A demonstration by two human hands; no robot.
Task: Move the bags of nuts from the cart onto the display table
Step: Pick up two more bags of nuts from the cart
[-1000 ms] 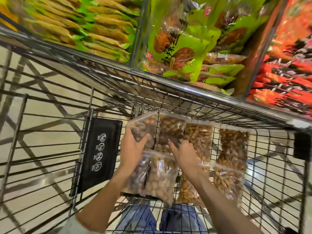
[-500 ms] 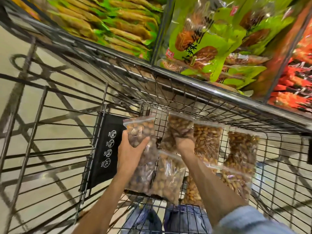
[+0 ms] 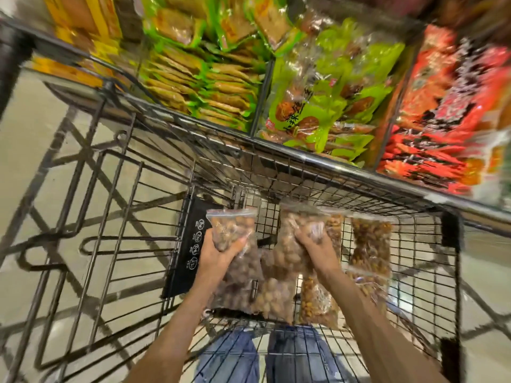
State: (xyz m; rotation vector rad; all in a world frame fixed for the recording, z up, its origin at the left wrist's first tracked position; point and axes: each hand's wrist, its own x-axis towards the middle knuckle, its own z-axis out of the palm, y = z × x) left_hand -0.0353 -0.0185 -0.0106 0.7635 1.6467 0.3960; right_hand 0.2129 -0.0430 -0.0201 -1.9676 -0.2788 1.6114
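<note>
Gripping one nut bag (image 3: pixel 232 230) per hand (image 3: pixel 218 254) inside cart (image 3: pixel 304 158).

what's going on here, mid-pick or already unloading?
Mid-pick. A person leans over a wire shopping cart with both hands in its child-seat section. The left hand grips one clear bag of nuts, and the right hand grips a second bag. Both bags are still over the cart, not on the display. More nut bags lie in the seat section. Beyond the cart, display bins hold green snack packs and red snack packs.
</note>
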